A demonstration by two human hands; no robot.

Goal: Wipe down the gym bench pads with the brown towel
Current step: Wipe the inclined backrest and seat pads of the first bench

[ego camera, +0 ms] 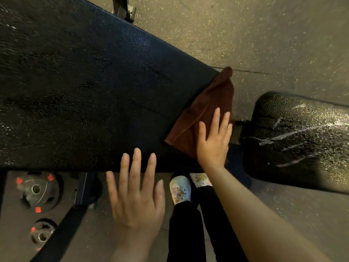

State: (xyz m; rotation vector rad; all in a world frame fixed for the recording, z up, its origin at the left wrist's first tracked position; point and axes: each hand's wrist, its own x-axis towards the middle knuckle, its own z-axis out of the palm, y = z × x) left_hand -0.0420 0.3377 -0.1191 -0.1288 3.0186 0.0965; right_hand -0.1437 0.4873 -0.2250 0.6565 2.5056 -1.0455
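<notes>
A long black bench pad (pixel 90 95) runs from the upper left to the centre. The brown towel (pixel 204 114) lies folded over its right end, one corner hanging past the edge. My right hand (pixel 214 140) presses flat on the towel with straight fingers. My left hand (pixel 136 193) hovers with spread, straight fingers over the pad's near edge and holds nothing. A second, smaller black pad (pixel 302 140), scuffed with white marks, lies to the right across a gap.
Two weight plates with red marks (pixel 37 190) (pixel 42 233) lie on the floor at the lower left beside a dark frame bar (pixel 62 229). My feet in white shoes (pixel 180 190) stand just below the pad. Speckled floor (pixel 264 35) stretches beyond.
</notes>
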